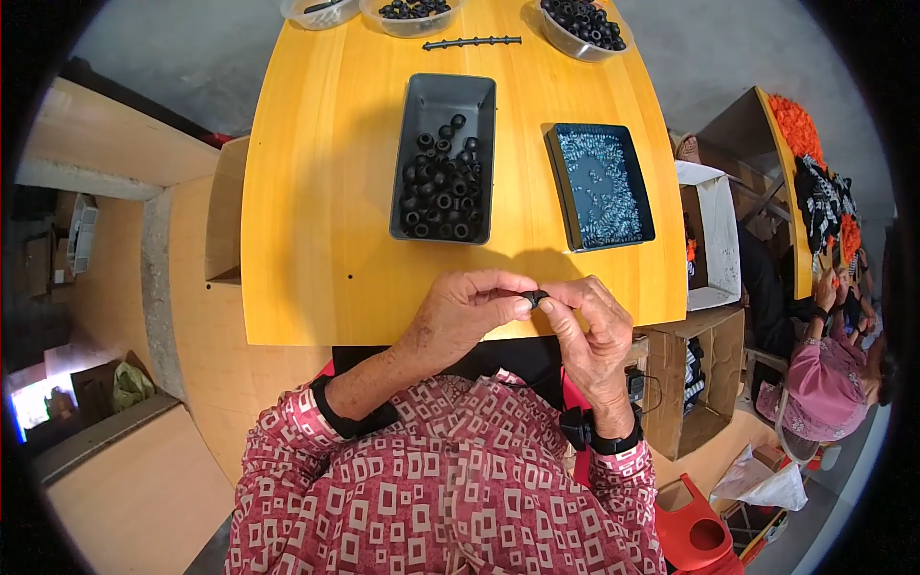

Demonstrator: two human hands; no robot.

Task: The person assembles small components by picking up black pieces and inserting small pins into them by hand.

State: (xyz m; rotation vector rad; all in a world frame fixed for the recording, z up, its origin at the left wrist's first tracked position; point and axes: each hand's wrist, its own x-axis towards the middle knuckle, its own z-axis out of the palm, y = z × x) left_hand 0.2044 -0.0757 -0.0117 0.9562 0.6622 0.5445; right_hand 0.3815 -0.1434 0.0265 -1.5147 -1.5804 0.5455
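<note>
Over the near edge of the table, both hands meet at a small black part [537,299], which looks like the hollow black pieces in the tray. My left hand [460,311] pinches it between thumb and fingertips from the left. From the right, my right hand [592,331] grips its other side the same way. The fingertips hide most of its shape. Ahead of the hands stands a dark grey oblong tray [414,105] with many round, hollow black pieces [446,187]. To its right, a second dark tray [565,196] holds many small, clear, shiny bits [599,177].
A knobbed black rod [471,42] lies at the table's far side. Behind it stand clear tubs [410,27] and another tub [581,46] of black pieces. Boxes [709,240] and a red stool [695,532] are at the right, where another person [824,402] sits.
</note>
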